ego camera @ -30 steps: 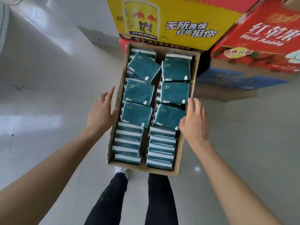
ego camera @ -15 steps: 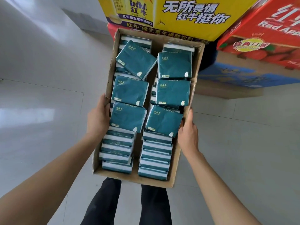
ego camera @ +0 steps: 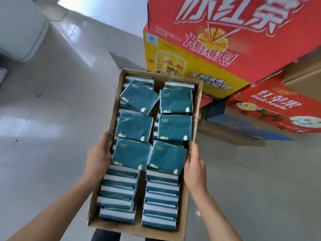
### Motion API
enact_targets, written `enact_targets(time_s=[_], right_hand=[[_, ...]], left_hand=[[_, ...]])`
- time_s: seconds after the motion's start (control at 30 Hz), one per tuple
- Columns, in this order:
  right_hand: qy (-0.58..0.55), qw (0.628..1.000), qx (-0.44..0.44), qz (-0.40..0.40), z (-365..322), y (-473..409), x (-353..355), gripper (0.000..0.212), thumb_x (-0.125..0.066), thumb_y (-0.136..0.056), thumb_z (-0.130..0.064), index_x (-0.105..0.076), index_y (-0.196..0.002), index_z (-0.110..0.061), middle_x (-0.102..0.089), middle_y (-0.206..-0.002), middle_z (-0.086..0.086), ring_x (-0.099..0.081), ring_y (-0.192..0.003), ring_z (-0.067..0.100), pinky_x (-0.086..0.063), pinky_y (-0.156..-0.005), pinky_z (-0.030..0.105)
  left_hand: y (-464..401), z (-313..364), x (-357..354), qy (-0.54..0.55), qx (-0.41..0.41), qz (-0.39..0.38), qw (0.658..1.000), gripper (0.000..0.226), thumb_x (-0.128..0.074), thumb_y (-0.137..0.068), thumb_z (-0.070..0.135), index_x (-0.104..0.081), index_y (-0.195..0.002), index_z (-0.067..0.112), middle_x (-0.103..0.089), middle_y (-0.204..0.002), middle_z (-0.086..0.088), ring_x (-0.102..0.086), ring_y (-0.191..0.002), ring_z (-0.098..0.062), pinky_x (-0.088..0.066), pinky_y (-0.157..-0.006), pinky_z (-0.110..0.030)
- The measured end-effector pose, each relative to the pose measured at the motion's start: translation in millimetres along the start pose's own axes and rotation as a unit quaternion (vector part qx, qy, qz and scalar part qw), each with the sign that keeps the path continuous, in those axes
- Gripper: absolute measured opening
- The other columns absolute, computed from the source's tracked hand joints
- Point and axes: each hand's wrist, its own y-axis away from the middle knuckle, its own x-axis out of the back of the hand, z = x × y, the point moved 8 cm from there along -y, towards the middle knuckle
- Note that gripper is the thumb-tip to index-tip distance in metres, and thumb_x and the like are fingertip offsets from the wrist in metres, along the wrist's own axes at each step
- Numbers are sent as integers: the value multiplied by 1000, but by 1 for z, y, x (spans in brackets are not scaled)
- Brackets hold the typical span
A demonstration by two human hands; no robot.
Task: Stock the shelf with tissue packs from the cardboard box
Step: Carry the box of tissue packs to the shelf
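The cardboard box point(ego camera: 195, 108) is held between both hands above the pale tiled floor point(ego camera: 52, 136). The left hand point(ego camera: 98, 158) grips its left wall and the right hand point(ego camera: 195, 166) grips the right wall, fingers curled over the edges. Teal tissue packs point(ego camera: 132, 126) fill the box in two rows (six lie flat on top). To the left the floor is open; stacked drink cartons point(ego camera: 225, 40) stand close to the far right corner. The near edge hides the legs.
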Motion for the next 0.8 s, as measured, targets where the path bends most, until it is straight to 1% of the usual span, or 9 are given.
enact_targets(time_s=[0.1,0.17,0.23,0.27,0.37,0.47,0.6,0.7,0.8], right_hand=[[27,998,34,-36,-56,22,18,65,-42,-100,-5,-17,-157,-25,-63,-90,13,-59,-80,33,-40,-65,38],[44,995,66,-55,-101,34,32,65,-40,-100,-5,-18,-157,-25,-65,-102,19,-60,-92,41,-36,-68,37],[58,990,107,-69,-154,48,49,61,-39,-100,-5,-21,-157,-21,-63,-121,20,-58,-105,41,-39,-75,39],[64,987,125,-76,-181,57,58,60,-38,-101,-6,-20,-157,-20,-62,-123,19,-57,-107,39,-40,-77,39],[68,977,172,-102,-256,85,79,60,-37,-101,-10,-17,-156,-21,-66,-104,9,-57,-90,29,-42,-73,38],[73,966,228,-100,-326,110,89,61,-39,-99,-5,-19,-156,-17,-68,-107,11,-62,-96,31,-48,-81,42],[90,943,309,-91,-411,149,83,53,-41,-98,-2,-32,-149,-14,-62,-81,-1,-62,-73,25,-45,-62,37],[93,928,346,-102,-463,177,67,49,-41,-98,-1,-36,-145,-15,-62,-76,-2,-61,-66,20,-44,-55,34],[103,917,371,-107,-506,201,44,51,-43,-98,0,-35,-147,-11,-61,-82,0,-56,-71,22,-40,-64,30]], left_hand=[[37,12,66,25,25,40,999,36,-52,-99,11,-50,-133,25,-67,-102,10,-62,-82,-16,-48,-66,-37],[64,19,111,30,41,73,996,34,-52,-99,10,-51,-131,24,-67,-100,10,-65,-84,-21,-47,-66,-38],[90,26,156,50,58,101,992,30,-53,-99,11,-52,-127,22,-68,-101,7,-66,-90,-24,-46,-68,-38],[102,31,178,60,68,110,990,29,-52,-100,11,-52,-127,21,-68,-103,6,-66,-94,-24,-46,-70,-37],[134,36,239,85,89,150,981,28,-49,-102,11,-52,-128,21,-71,-109,-2,-67,-99,-28,-48,-74,-37],[157,37,297,92,98,190,973,23,-50,-101,7,-52,-121,18,-68,-97,-6,-65,-89,-31,-38,-69,-33],[180,17,367,71,121,233,962,25,-48,-101,10,-53,-124,17,-71,-97,-17,-65,-88,-40,-39,-68,-37],[202,3,418,74,124,279,949,29,-45,-100,8,-55,-125,20,-70,-94,-14,-63,-87,-41,-40,-68,-38],[224,-14,461,83,127,303,941,35,-44,-101,7,-55,-131,22,-70,-101,-13,-64,-92,-39,-41,-71,-37]])
